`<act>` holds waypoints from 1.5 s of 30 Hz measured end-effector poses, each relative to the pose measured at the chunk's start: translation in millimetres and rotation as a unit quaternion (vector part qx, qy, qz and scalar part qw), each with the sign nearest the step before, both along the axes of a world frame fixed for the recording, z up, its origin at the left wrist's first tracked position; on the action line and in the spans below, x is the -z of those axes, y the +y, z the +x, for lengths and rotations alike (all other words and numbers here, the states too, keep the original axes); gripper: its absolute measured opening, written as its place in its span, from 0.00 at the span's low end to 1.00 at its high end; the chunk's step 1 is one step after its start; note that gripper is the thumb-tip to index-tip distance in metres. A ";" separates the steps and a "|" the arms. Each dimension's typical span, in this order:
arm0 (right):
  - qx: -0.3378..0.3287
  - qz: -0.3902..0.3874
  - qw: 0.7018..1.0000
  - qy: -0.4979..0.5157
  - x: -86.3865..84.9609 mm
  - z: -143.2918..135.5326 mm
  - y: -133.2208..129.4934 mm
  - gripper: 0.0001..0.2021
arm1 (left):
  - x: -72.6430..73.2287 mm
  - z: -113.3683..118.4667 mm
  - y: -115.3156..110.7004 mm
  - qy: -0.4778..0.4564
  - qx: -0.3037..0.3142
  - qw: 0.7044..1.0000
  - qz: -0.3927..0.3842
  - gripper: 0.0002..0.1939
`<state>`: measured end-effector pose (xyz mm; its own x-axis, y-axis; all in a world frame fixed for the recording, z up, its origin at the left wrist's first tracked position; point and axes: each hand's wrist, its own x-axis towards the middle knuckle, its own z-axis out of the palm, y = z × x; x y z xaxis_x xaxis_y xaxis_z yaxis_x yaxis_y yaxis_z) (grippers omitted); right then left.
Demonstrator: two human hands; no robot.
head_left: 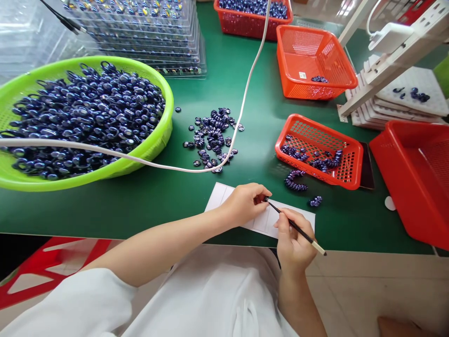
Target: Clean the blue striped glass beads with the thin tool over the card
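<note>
Tool (302, 231), slim and mostly black, is gripped by the right hand (295, 241) — its tip at a small dark piece (266, 199) pinched by the left hand (244, 203), over white card (304, 217). From that piece, loose beads (214, 133) lie at eleven o'clock on the green tabletop (266, 112) — a red basket (357, 164) at two.

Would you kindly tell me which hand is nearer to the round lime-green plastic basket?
Left. The left hand is over the white rectangular sheet, right of the green basket; the right hand, holding a slim black tool, is farther right.
</note>
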<state>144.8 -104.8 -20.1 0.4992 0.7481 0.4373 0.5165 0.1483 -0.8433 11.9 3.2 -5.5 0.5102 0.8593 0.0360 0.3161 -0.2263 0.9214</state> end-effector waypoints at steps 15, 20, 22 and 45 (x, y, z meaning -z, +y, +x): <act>0.001 0.014 1.000 -0.007 1.2 -0.6 1.4 0.09 | 1.7 1.1 -1.8 0.014 0.008 1.000 0.011 0.08; -0.034 0.052 0.997 0.041 0.4 1.3 2.0 0.11 | -7.6 -3.6 4.4 0.035 0.012 0.999 0.031 0.09; -0.042 0.068 0.994 0.078 -1.3 2.6 -0.2 0.10 | -14.8 -14.8 15.7 0.069 -0.001 0.995 0.077 0.11; 0.252 0.178 0.902 0.303 -20.8 38.9 10.8 0.06 | -22.2 121.7 -2.0 0.236 0.239 0.875 0.348 0.09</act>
